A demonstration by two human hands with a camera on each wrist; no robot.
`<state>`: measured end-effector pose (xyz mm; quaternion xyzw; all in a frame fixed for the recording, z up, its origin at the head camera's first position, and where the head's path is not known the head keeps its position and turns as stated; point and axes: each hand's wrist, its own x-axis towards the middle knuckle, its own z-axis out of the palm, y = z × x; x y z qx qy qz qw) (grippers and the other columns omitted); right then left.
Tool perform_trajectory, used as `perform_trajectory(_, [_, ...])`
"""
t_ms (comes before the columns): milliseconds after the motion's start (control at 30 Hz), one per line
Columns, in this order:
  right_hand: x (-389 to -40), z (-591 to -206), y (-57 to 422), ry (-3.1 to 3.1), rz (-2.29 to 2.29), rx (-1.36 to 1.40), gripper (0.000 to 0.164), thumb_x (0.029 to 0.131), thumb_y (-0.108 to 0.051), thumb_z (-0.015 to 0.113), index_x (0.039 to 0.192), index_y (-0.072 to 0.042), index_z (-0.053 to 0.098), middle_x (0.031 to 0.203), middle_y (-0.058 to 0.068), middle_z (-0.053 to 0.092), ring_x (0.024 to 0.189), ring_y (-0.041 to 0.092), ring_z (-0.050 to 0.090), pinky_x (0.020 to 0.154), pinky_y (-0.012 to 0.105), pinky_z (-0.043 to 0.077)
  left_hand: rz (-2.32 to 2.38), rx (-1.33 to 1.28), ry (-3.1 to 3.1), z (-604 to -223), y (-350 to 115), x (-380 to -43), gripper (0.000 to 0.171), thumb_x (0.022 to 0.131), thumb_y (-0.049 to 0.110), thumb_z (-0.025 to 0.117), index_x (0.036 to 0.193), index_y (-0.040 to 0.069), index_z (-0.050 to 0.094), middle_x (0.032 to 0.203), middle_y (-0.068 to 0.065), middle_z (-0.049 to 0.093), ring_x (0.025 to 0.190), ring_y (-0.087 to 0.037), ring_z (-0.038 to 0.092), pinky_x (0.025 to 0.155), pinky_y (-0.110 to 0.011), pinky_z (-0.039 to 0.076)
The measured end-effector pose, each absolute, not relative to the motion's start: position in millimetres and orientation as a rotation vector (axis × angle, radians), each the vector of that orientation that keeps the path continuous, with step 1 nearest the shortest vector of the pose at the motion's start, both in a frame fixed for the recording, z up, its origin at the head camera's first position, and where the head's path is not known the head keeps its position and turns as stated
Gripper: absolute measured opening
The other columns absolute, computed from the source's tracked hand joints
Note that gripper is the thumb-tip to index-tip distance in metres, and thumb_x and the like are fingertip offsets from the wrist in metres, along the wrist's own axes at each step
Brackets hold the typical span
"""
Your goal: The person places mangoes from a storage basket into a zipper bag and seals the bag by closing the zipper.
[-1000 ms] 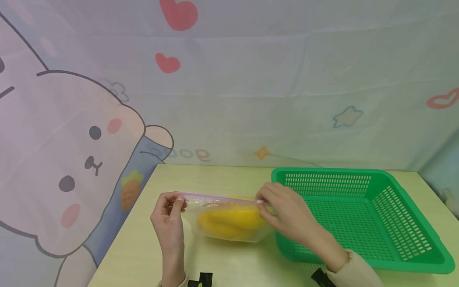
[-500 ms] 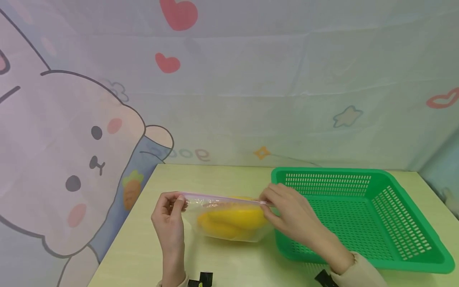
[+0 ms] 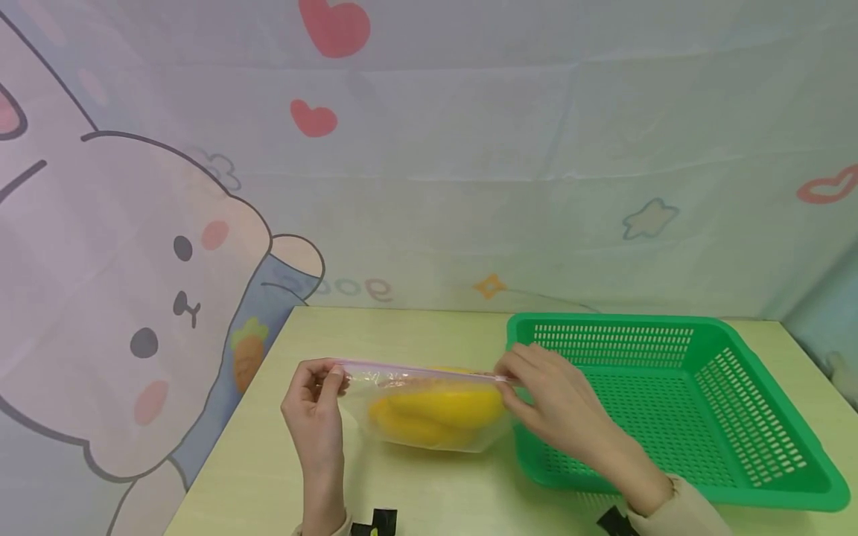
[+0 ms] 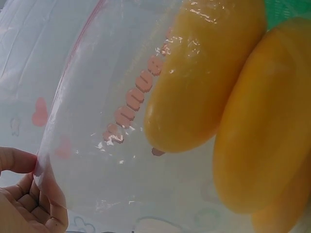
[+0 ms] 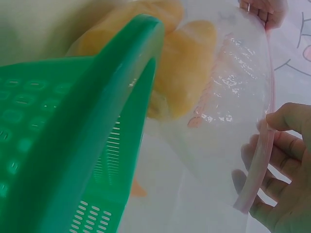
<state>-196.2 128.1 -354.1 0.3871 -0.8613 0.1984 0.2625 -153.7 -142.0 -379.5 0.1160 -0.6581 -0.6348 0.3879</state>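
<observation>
A clear zip-lock bag point(image 3: 358, 406) with a pink zip strip point(image 3: 415, 368) is stretched between both hands over the table. Inside lie several yellow oblong fruits point(image 4: 257, 131) that look like mangoes; reddish lettering is printed on the plastic. My left hand point(image 3: 315, 402) pinches the bag's left top corner between thumb and fingers. At the other end, my right hand point(image 3: 553, 398) pinches the zip strip near its right end. In the right wrist view, a short tail of strip point(image 5: 252, 187) runs past the right thumb, across the fingers.
A green plastic basket point(image 3: 737, 491) with perforated sides stands at the right, its left wall close beside the bag and beneath the right forearm. The pale table point(image 3: 255, 484) ends at a printed cloth backdrop point(image 3: 456, 223).
My right hand has slid rightward along the zip strip, toward the bag's right end. The left hand stays at its corner, and bag and basket keep their places.
</observation>
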Motion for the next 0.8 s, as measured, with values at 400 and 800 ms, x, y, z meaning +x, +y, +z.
perform_trajectory(400, [-196.3,-354.4,135.0,-2.343,0.517,1.023,0.007,0.086,-0.017,0.068,0.086,-0.021,0.061,0.080,-0.013,0.054,0.073,0.002,0.046,0.064,0.019,0.044,-1.613,0.287,-1.669,-379.8,-141.9,-153.8,0.009,0.091,-0.001,0.056,0.088,-0.007,0.063,0.069,0.005,0.058,0.064,-0.009,0.054,0.062,-0.016,0.049])
perform_trajectory(800, [-196.6,-357.4,141.9,-2.351,0.511,0.995,0.007,0.085,-0.018,0.069,0.087,-0.021,0.063,0.081,-0.014,0.056,0.075,0.002,0.050,0.064,0.020,0.046,-1.622,0.273,-1.648,-380.3,-140.6,-153.6,0.011,0.091,-0.001,0.056,0.088,-0.009,0.062,0.069,0.006,0.058,0.064,-0.009,0.054,0.063,-0.016,0.049])
